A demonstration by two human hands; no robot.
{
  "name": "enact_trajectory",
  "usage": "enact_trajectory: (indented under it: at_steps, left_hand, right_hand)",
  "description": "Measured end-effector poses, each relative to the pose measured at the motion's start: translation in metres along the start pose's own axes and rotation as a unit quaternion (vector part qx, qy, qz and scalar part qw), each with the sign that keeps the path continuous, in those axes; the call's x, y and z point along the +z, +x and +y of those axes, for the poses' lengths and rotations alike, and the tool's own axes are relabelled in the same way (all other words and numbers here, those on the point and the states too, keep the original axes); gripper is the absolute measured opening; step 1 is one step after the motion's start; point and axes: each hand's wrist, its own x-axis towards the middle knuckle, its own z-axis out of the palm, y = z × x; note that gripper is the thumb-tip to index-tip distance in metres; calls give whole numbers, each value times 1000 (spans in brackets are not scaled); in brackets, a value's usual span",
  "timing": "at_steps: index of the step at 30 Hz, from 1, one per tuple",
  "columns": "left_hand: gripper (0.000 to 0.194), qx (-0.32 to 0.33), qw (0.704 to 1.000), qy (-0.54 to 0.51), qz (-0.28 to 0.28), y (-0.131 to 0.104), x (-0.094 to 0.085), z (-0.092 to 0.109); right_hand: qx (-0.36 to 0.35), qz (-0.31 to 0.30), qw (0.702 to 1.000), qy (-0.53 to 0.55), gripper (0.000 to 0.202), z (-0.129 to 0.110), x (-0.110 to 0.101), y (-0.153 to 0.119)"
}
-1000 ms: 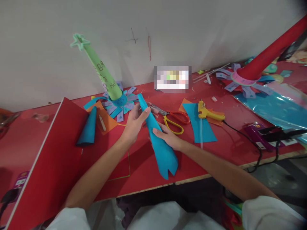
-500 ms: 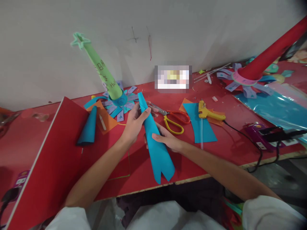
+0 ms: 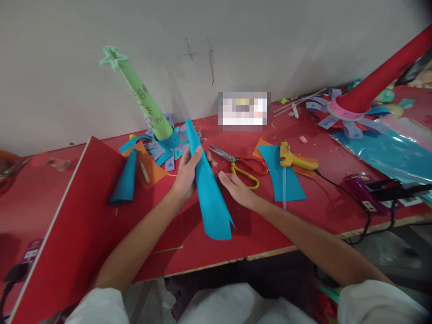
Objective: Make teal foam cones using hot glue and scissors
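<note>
A blue paper cone (image 3: 212,198) slants above the red table, its narrow end pointing away and its wide end towards me. My left hand (image 3: 189,173) grips it near the upper part, thumb across the front. Just right of the cone is my right hand (image 3: 236,188), fingers apart; its far fingers are partly hidden and no firm hold shows. Scissors (image 3: 232,158) with red and yellow handles lie behind that hand. A yellow glue gun (image 3: 294,158) rests on a blue paper piece (image 3: 289,186) farther right.
A second blue cone (image 3: 124,180) and orange paper (image 3: 148,168) lie left, beside a leaning red board (image 3: 70,225). Behind them stands a green paper tower (image 3: 145,96). At right are a red tower (image 3: 381,81) and a purple power box (image 3: 364,191) with cables.
The cone has turned and shifted slightly left and away, its split wide end now facing right. My right hand has come off its front face to the right side.
</note>
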Motion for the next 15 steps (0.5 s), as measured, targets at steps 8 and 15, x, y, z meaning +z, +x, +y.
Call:
enact_trajectory:
  at_steps: [8,15]
  left_hand:
    - [46,-59,997,35,-36,0,0,-14]
    - [76,-166,979,53,-109,-14,1,-46]
  right_hand:
    - [-115,147,982,-27,49,-11,-12,9]
    - [-18,115,989,90,51,-10,-20,12]
